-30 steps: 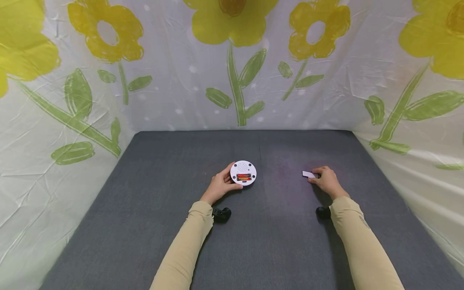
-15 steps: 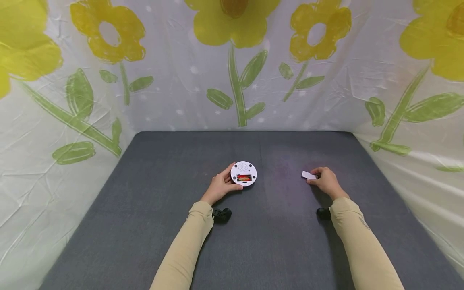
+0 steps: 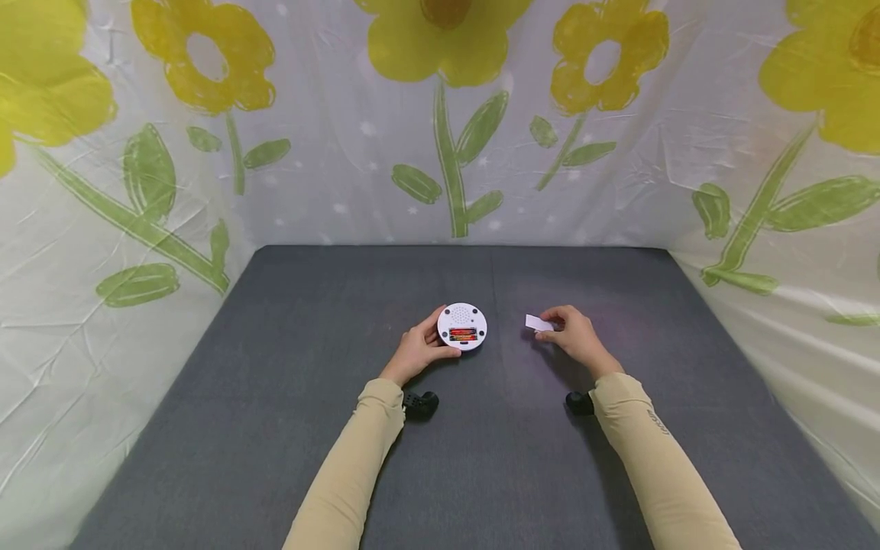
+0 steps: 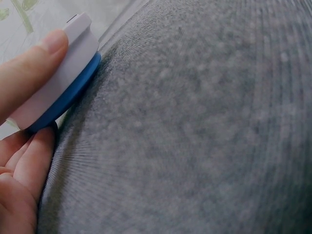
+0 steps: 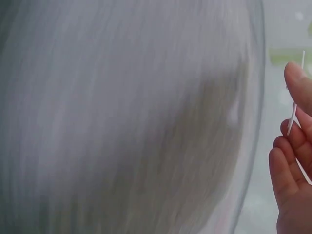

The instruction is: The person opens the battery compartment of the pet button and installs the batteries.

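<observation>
My left hand [image 3: 416, 351] grips a round white device [image 3: 462, 315] by its left edge, thumb below and fingers behind. Its underside faces up toward me, with a speaker grille, several dark feet and an uncovered battery compartment [image 3: 463, 334] holding red and black batteries. From the side, in the left wrist view, the device [image 4: 63, 80] shows a white upper part and a blue rim [image 4: 73, 92] close over the table. To the right, my right hand [image 3: 576, 338] pinches a small flat white battery cover [image 3: 538, 323] between thumb and fingers. Edge-on, the cover [image 5: 293, 117] appears as a thin strip.
Both hands work over a dark grey cloth-covered table [image 3: 344, 458]. A white curtain [image 3: 330, 176] with yellow flowers stands along the back and both sides. Black wrist cameras [image 3: 421, 406] sit under both cuffs.
My right hand has moved left with the battery cover, closer to the round device. At first it barely shifted, then it travelled in the last half second. My left hand has stayed put.
</observation>
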A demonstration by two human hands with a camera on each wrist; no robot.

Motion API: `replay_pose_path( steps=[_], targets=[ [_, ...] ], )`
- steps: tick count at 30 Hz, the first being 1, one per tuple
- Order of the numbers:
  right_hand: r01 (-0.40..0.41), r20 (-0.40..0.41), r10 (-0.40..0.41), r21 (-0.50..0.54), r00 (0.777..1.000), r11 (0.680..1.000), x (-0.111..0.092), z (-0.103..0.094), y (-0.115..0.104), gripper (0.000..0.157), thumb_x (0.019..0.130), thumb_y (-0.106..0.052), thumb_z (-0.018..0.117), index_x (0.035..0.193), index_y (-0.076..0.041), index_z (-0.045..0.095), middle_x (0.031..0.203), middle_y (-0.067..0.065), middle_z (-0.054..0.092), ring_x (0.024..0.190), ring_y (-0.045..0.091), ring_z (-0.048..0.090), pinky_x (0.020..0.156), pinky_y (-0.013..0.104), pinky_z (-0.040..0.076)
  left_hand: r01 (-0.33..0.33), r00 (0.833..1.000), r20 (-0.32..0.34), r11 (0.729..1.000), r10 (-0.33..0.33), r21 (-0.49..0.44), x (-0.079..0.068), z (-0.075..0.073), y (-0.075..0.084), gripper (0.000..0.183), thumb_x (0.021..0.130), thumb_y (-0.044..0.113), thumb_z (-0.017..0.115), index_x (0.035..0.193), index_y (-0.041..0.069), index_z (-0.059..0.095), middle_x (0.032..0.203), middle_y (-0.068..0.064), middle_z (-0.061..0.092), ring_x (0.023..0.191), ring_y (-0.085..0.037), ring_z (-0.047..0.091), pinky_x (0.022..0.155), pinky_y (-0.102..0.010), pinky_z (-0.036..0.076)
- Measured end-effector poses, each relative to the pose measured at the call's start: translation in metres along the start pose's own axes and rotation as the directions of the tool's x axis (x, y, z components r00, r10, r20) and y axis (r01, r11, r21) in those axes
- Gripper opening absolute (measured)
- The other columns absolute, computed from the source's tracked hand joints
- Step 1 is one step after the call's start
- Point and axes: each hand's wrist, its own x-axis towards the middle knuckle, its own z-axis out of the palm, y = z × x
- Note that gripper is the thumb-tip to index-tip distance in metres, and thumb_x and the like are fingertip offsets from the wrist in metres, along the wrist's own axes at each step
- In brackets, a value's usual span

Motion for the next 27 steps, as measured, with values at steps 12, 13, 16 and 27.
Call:
replay_pose_path(
  steps=[12,13,16,27],
  targets=[
    [0.149,0.021,-0.151,0.069,0.988,0.986,0.007,0.039,-0.048,0.032,0.074,-0.009,0.079,0.102,-0.001,0.066,0.104,0.013,0.056,0.102,0.030,0.053,0.091,0.043,0.043,-0.010,1.000,-0.004,1.000,0.010,0.010,-0.005,0.001,0.010,0.089,0.075,0.002,0.077,0.146,0.001,0.024,0.145,-0.019,0.030,0.127,-0.025,0.038,0.096,-0.034,0.039],
    [0.164,0.025,-0.166,0.068,0.986,0.984,0.008,0.041,-0.051,0.032,0.073,-0.009,0.079,0.102,-0.001,0.066,0.104,0.013,0.057,0.102,0.029,0.053,0.091,0.042,0.043,-0.008,1.000,0.001,1.000,0.008,0.005,-0.004,0.001,0.010,0.089,0.075,0.003,0.077,0.146,0.002,0.024,0.145,-0.019,0.029,0.127,-0.025,0.038,0.097,-0.034,0.039],
    [0.196,0.040,-0.199,0.061,0.979,0.979,0.009,0.048,-0.059,0.033,0.073,-0.010,0.080,0.102,-0.003,0.066,0.105,0.010,0.057,0.102,0.027,0.051,0.091,0.041,0.043,-0.005,1.000,0.009,1.000,0.005,-0.002,-0.004,0.000,0.010,0.090,0.075,0.003,0.077,0.146,0.001,0.023,0.145,-0.018,0.029,0.127,-0.024,0.038,0.097,-0.034,0.038],
    [0.361,0.075,-0.357,-0.049,0.931,0.931,0.007,0.072,-0.076,0.029,0.071,-0.013,0.081,0.095,-0.006,0.067,0.098,0.008,0.055,0.094,0.024,0.045,0.083,0.039,0.040,-0.031,0.999,0.009,0.999,0.031,0.023,-0.007,0.001,0.013,0.088,0.076,0.004,0.076,0.146,0.002,0.023,0.145,-0.019,0.029,0.125,-0.025,0.040,0.096,-0.037,0.040]
  ],
)
